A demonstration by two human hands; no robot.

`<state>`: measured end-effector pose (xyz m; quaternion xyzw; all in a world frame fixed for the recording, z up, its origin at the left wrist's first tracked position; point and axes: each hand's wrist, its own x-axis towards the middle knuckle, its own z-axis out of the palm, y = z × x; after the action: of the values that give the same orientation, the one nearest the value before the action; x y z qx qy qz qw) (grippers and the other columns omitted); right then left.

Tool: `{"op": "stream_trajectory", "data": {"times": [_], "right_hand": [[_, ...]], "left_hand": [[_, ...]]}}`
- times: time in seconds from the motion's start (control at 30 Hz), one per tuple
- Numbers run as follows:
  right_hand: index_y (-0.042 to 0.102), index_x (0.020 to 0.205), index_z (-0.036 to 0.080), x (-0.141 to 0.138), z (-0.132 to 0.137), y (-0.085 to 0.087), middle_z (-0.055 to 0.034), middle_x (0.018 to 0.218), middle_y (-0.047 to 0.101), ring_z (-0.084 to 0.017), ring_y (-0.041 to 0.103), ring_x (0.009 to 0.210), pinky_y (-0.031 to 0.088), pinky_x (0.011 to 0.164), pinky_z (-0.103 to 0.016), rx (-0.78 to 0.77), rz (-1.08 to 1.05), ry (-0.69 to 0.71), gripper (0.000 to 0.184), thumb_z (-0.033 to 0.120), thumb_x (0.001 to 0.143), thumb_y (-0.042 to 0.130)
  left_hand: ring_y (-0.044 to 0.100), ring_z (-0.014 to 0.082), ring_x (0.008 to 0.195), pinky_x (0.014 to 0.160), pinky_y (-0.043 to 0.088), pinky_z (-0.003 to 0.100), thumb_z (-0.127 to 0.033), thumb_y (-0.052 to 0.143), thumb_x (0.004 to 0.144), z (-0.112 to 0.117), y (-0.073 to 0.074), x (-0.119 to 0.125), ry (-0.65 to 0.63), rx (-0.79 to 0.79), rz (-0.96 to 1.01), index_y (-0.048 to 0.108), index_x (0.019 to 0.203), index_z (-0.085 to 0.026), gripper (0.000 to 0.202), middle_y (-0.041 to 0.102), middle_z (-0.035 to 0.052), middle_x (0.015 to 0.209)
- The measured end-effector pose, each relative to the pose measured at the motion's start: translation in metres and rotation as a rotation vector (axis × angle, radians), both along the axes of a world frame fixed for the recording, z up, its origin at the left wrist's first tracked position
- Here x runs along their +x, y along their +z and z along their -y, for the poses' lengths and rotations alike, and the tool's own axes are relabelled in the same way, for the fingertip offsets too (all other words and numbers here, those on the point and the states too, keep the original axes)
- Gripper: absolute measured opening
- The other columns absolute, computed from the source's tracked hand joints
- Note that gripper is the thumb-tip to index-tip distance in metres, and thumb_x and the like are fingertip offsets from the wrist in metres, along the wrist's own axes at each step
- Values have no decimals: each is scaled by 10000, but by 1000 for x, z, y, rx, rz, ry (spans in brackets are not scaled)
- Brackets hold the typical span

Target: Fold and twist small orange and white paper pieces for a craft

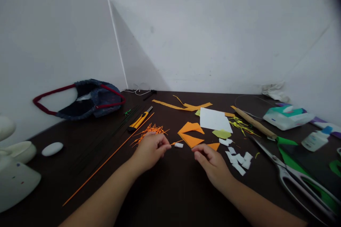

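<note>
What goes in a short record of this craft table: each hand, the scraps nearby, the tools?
Left hand: fingers pinch an orange sliver that ends at a white scrap
Right hand: fingers curled, nothing seen in them
Nearby: orange paper pieces, white bits, orange shreds
Tools: scissors at right, yellow knife at left

Both bare forearms angle inward, the left hand pinching its fingertips together, the right hand near it, palm down with fingers loosely curled.
</note>
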<state>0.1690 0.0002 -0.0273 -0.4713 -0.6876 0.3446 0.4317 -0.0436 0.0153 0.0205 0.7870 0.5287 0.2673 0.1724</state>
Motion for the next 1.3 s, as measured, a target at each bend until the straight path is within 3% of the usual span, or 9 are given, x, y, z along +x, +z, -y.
{"op": "stream_trajectory", "data": {"times": [0.1, 0.2, 0.4, 0.47, 0.73, 0.87, 0.97, 1.17, 1.3], "right_hand": [[550, 1008, 221, -2, 4, 3, -32, 869, 587, -169, 547, 774, 430, 731, -320, 111, -19, 54, 255, 232, 753, 544], [533, 1067, 251, -7, 7, 4, -32, 888, 590, -159, 552, 768, 450, 724, -323, 131, -69, 129, 336, 204, 737, 572], [617, 784, 230, -12, 7, 7, -14, 748, 609, -151, 571, 706, 454, 651, -301, 175, -77, 96, 64, 198, 742, 581], [610, 724, 221, -11, 7, 9, -10, 718, 613, -147, 570, 679, 446, 628, -295, 165, -57, 63, 50, 192, 744, 575], [618, 742, 217, -10, 8, 10, -5, 717, 616, -143, 565, 675, 436, 623, -282, 76, -70, 55, 57, 182, 713, 584], [604, 662, 203, -12, 11, 14, 10, 619, 579, -130, 526, 595, 407, 574, -265, 21, -26, -5, 84, 200, 727, 551], [577, 614, 189, -12, 11, 18, 18, 568, 538, -125, 495, 566, 383, 552, -254, -38, -23, -6, 142, 217, 740, 520], [533, 581, 168, -16, 10, 12, 48, 438, 434, -86, 367, 423, 284, 449, -217, -371, -179, 59, 255, 297, 789, 462], [467, 531, 171, -19, 10, 4, 75, 365, 327, -67, 269, 363, 188, 402, -210, -490, -368, 89, 340, 360, 812, 440]], "left_hand": [[490, 116, 506, 584, 380, 236, -258, 530, 741, 3, 4, 2, -37, -156, 79, 547, 634, -188, 129, 513, -60, 483], [476, 99, 489, 556, 367, 217, -246, 528, 738, 10, 2, 8, -107, -228, 121, 546, 627, -185, 128, 505, -62, 496], [471, 120, 535, 600, 357, 245, -270, 541, 741, 14, 4, 15, -164, -217, 99, 541, 598, -197, 160, 502, -57, 458], [465, 125, 540, 635, 356, 263, -271, 544, 743, 14, 6, 17, -179, -217, 92, 535, 587, -199, 173, 496, -59, 434], [474, 142, 583, 582, 354, 251, -244, 521, 751, 16, 4, 19, -175, -241, 102, 538, 618, -201, 141, 488, -51, 429], [449, 109, 522, 745, 362, 302, -238, 549, 738, 15, 3, 20, -194, -161, 69, 550, 620, -200, 124, 465, -76, 445], [387, 66, 436, 888, 295, 347, -221, 549, 740, 14, 0, 20, -219, -68, 28, 549, 611, -195, 132, 417, -103, 443], [455, 91, 516, 928, 244, 389, -165, 467, 788, 17, -3, 17, -292, 235, -170, 569, 695, -205, 143, 510, -69, 534], [470, 108, 556, 930, 225, 411, -172, 424, 828, 21, -1, 17, -314, 376, -265, 566, 692, -209, 200, 546, -53, 558]]}}
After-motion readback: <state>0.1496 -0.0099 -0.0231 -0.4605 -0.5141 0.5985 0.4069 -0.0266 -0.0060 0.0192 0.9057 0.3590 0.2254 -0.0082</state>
